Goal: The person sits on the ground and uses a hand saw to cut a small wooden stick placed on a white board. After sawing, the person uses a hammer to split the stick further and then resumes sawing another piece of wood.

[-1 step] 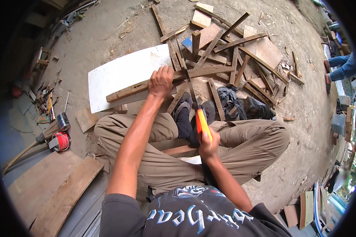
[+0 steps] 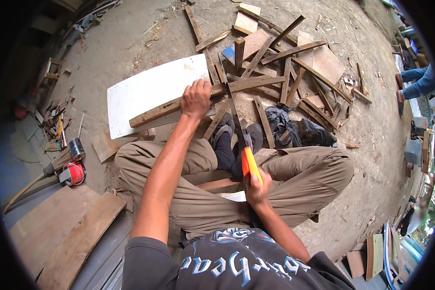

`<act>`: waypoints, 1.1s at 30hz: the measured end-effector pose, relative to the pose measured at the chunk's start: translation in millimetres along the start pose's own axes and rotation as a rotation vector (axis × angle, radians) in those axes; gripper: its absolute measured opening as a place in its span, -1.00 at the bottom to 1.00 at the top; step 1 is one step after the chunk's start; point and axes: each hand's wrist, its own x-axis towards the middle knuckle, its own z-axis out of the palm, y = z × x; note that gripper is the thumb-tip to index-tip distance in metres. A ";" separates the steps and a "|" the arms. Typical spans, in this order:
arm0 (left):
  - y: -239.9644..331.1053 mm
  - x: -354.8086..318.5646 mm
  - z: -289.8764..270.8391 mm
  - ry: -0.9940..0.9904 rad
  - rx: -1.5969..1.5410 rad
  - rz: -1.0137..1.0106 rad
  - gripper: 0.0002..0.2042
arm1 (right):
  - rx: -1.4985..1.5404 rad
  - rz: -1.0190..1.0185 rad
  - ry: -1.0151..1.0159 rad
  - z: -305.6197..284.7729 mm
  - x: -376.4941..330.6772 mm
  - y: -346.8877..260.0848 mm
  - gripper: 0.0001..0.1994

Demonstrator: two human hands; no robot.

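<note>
A long wooden batten (image 2: 154, 112) lies slantwise in front of me, its left part over a white board (image 2: 150, 87). My left hand (image 2: 196, 99) presses down on the batten with its fingers wrapped over it. Just right of that hand, the blade of a handsaw (image 2: 235, 112) crosses the batten, pointing away from me. Closed around the saw's yellow and orange handle is my right hand (image 2: 257, 187), near my body between my knees. Whether the blade has cut into the wood cannot be made out. My shoes (image 2: 223, 126) are close below the batten.
Loose battens and board pieces (image 2: 319, 63) are heaped beyond the batten to the right. Black plastic bags (image 2: 295, 130) lie by my right foot. At left are a can (image 2: 77, 149), a red reel (image 2: 75, 173) and planks (image 2: 82, 239). Another person's legs (image 2: 415, 82) show at far right.
My right hand has drawn the saw back toward me and slightly right. The batten's right end sits a little higher in the picture; my left hand stays on the batten.
</note>
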 end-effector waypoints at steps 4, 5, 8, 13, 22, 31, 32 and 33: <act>0.2 -4.4 -8.3 -0.011 -0.046 -0.025 -0.91 | -0.039 0.028 -0.018 -8.6 -13.9 -20.3 -0.57; 4.2 -6.2 -10.3 -0.013 -0.067 -0.002 -0.91 | 0.019 0.039 -0.021 2.8 17.4 -17.5 -0.57; 18.7 -5.9 -12.8 0.023 -0.123 0.018 -0.90 | -0.033 -0.019 0.020 33.5 97.7 -15.1 -0.55; 3.7 -3.4 -3.2 0.003 -0.073 -0.002 -0.91 | -0.075 0.020 -0.046 5.1 22.4 -8.5 -0.58; 10.2 -6.4 3.4 -0.043 -0.108 -0.084 -0.75 | -0.032 -0.019 -0.017 26.1 95.9 -17.5 -0.60; 0.3 -8.6 4.9 -0.056 -0.043 -0.045 -0.76 | -0.092 -0.008 -0.033 -19.9 -15.9 -19.8 -0.62; 2.7 -9.9 2.1 -0.055 -0.051 -0.047 -0.76 | -0.075 0.012 -0.040 -15.4 -6.1 -7.8 -0.61; 4.4 -5.8 -0.4 -0.038 -0.055 -0.049 -0.76 | -0.114 -0.007 -0.051 -5.3 17.3 -15.7 -0.60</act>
